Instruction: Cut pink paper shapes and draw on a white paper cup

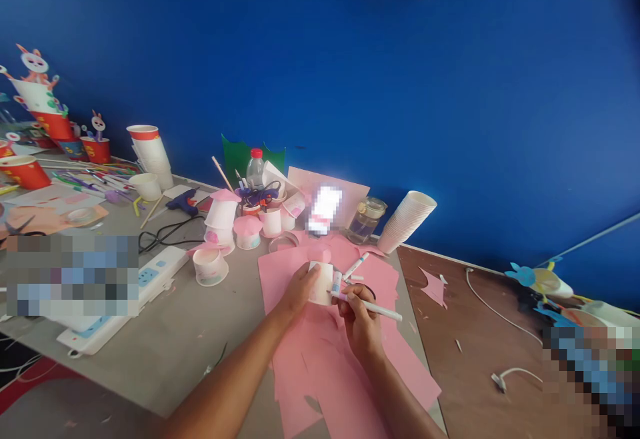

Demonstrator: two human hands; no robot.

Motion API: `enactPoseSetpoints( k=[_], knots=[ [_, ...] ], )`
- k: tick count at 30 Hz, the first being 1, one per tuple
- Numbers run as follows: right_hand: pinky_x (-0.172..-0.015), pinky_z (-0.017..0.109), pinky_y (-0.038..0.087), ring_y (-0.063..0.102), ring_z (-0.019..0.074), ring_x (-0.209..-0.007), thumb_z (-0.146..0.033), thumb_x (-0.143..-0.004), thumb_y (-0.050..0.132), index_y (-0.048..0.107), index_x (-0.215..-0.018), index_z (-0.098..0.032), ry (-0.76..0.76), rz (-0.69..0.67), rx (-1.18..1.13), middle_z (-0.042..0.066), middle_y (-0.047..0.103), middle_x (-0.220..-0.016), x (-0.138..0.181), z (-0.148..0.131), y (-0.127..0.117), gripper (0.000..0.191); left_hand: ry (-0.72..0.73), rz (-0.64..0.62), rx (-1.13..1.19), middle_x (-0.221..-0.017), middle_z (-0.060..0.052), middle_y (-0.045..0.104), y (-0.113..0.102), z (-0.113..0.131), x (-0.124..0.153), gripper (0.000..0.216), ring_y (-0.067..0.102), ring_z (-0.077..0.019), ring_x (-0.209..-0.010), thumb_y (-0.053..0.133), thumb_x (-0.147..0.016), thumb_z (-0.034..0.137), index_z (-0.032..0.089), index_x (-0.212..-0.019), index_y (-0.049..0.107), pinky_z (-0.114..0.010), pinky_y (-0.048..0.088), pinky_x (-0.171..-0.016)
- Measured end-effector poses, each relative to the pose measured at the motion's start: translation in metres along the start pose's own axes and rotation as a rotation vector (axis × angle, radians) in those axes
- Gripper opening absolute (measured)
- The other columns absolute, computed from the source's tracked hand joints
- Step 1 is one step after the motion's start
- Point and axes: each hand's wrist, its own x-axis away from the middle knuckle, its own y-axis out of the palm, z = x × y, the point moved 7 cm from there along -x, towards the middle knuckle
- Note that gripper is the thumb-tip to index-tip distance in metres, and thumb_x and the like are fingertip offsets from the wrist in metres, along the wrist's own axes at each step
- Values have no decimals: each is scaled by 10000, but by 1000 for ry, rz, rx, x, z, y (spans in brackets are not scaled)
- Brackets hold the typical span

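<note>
My left hand (301,290) is closed around the side of a white paper cup (321,284), holding it above pink paper sheets (295,352). Between the fingers of my right hand (361,319) is a white marker pen (383,310), its far end pointing right. The other end of the marker is close to the cup; whether it touches cannot be made out. A rounded pink paper piece (320,252) shows just beyond the cup's top. Another marker (357,265) lies on the pink paper behind my right hand.
Small paper cups with pink tops (248,232) stand to the left. Behind are a glowing phone (325,209), a glass jar (367,219) and a leaning cup stack (407,221). A power strip (155,272), black cable and blue glue gun (185,202) lie at left.
</note>
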Motion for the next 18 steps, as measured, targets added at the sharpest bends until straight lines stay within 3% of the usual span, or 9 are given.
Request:
enactPoseSetpoints(
  k=[18],
  knots=[
    [-622,290,471,454,116,-502,-368,-739,711,584,-611,-219,21,22,-139,-68,447,-460,-3,0,0,234,-10,14,-1,-667,-46,656,0,0,-1,446,614,-180,-574,704,-712,550,125,-835,643,-293,487,-531]
  ],
)
